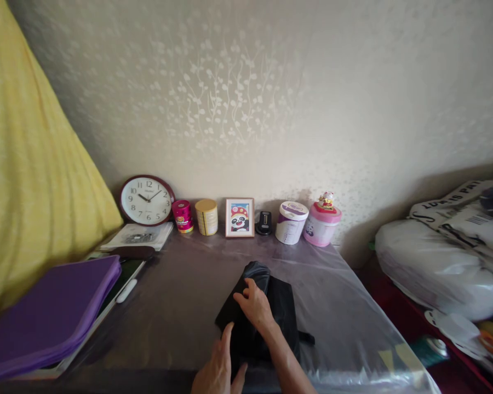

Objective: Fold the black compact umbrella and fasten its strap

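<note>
A black umbrella [281,306], its canopy loosely folded, lies on the table near the front middle. Its fabric panels spread to both sides, and a short strap [307,337] sticks out at the right. My right hand [254,307] rests on top of the canopy with curled fingers gripping a fold of the cloth. Around the near left side of the umbrella is my left hand [217,362], closed on it; some of its fingers are hidden, and so is the handle.
A plastic-covered table [181,290] stands against the wall. Along its back are an oval clock [147,200], several tins, a framed panda picture [239,219] and a pink tub [321,229]. Purple folders [57,306] lie at left; white bags [439,262] are piled at right.
</note>
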Action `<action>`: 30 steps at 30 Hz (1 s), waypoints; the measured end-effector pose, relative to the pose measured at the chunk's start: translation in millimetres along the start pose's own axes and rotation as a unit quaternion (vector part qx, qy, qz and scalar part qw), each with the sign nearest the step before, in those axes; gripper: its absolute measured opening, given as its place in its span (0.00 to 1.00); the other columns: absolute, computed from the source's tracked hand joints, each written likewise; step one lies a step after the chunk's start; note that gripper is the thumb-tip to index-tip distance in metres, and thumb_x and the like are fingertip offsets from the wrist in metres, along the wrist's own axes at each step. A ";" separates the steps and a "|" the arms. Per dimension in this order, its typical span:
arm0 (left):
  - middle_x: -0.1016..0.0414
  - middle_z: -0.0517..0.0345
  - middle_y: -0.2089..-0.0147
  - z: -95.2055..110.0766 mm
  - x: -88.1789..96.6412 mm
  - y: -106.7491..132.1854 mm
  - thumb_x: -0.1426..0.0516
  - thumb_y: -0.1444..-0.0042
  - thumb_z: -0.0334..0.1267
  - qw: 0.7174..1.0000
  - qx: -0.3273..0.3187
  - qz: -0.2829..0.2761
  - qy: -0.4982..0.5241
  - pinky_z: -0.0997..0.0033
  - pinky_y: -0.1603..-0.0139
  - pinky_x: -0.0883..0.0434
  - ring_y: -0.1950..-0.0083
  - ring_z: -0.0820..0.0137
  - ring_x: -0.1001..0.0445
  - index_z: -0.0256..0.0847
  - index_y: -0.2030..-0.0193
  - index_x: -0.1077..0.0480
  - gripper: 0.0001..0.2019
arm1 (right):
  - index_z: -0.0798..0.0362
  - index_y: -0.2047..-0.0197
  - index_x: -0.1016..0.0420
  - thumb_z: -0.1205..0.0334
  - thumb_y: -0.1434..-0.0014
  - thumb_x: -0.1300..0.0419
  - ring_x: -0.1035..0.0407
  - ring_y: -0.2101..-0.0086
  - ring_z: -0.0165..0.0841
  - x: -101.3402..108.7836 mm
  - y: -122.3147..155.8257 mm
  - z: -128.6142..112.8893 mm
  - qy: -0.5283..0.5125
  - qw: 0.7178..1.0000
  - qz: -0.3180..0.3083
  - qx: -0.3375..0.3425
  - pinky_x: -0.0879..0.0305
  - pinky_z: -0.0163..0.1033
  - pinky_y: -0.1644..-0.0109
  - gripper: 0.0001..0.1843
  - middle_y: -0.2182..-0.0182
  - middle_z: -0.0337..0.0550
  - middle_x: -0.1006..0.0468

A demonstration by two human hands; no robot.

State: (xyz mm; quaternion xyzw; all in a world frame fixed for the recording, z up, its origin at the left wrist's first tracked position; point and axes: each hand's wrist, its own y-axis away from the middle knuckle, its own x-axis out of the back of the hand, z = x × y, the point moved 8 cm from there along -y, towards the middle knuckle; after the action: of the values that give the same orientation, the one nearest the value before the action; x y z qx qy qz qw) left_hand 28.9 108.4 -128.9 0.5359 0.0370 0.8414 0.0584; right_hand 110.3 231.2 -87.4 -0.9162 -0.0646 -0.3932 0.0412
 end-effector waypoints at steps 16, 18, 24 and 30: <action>0.28 0.47 0.55 8.6 -8.6 -14.1 0.54 0.44 0.36 0.993 0.025 -0.109 -0.027 0.72 0.60 0.33 0.59 0.66 0.26 0.39 0.35 0.68 0.33 | 0.48 0.58 0.28 0.59 0.43 0.50 0.28 0.67 0.30 -1.9 13.9 -26.0 -0.067 0.985 -0.095 0.130 0.39 0.31 0.63 0.13 0.71 0.35 0.21; 0.27 0.47 0.57 7.6 -9.6 -16.5 0.55 0.43 0.35 0.993 0.035 -0.109 -0.017 0.72 0.60 0.33 0.58 0.65 0.26 0.36 0.35 0.68 0.33 | 0.47 0.57 0.28 0.62 0.43 0.50 0.28 0.66 0.30 -2.0 18.3 -28.0 -0.047 0.984 -0.087 0.151 0.39 0.31 0.62 0.13 0.69 0.34 0.21; 0.27 0.45 0.55 7.8 -10.9 -15.6 0.54 0.44 0.32 0.990 0.064 -0.121 -0.023 0.71 0.60 0.34 0.58 0.64 0.26 0.34 0.35 0.62 0.31 | 0.46 0.60 0.27 0.67 0.42 0.49 0.33 0.60 0.29 1.4 42.2 -33.6 0.005 0.962 -0.038 0.272 0.41 0.35 0.53 0.13 0.62 0.34 0.23; 0.26 0.45 0.55 8.7 -6.0 -13.8 0.55 0.43 0.34 0.989 0.093 -0.111 -0.023 0.71 0.62 0.34 0.59 0.65 0.26 0.31 0.35 0.69 0.33 | 0.48 0.58 0.27 0.64 0.41 0.49 0.41 0.47 0.35 14.0 32.7 -19.2 0.062 0.947 0.021 0.316 0.51 0.47 0.42 0.12 0.55 0.42 0.26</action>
State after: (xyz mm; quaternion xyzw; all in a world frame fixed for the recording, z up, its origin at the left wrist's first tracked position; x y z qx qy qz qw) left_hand 40.1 121.3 -132.4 0.5507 0.1728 0.8102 0.1020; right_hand 111.0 197.7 -64.8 -0.8313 -0.1640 -0.4076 0.3405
